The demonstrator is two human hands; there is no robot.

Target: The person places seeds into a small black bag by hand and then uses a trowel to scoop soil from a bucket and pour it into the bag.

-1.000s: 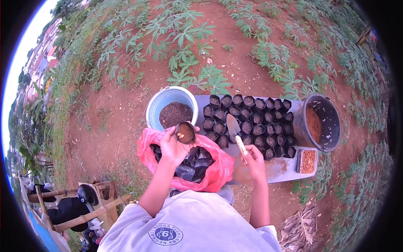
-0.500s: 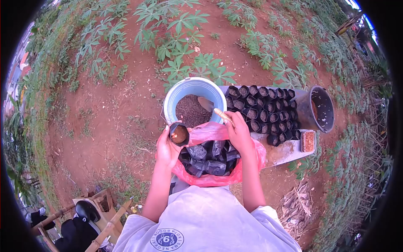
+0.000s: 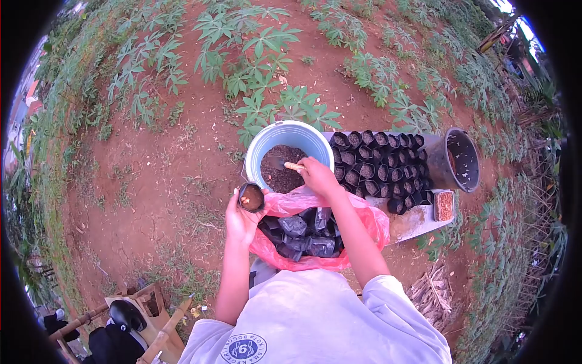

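My left hand [image 3: 241, 223] holds up a small black polybag [image 3: 251, 198], its mouth open and brown inside with a pale bit in it. Wrapped round the wooden handle of a trowel [image 3: 293, 165] is my right hand [image 3: 319, 177], over the light blue bucket [image 3: 251, 151]. The trowel's blade points left, down at the dark soil [image 3: 280, 177] in the bucket. Between my forearms sits a pink plastic bag [image 3: 370, 233] with several folded black polybags [image 3: 320, 246] inside.
Right of the bucket, filled black polybags [image 3: 367, 170] stand in rows on a pale board [image 3: 403, 227]. A dark bucket [image 3: 439, 164] and a tub of reddish-brown bits [image 3: 444, 206] are at its right end. Cassava plants [image 3: 260, 48] grow ahead; a bamboo frame [image 3: 163, 333] is lower left.
My right hand has moved left and further over the bucket, taking the trowel from the bucket's right side to above the middle of the soil. My left hand still holds the polybag.
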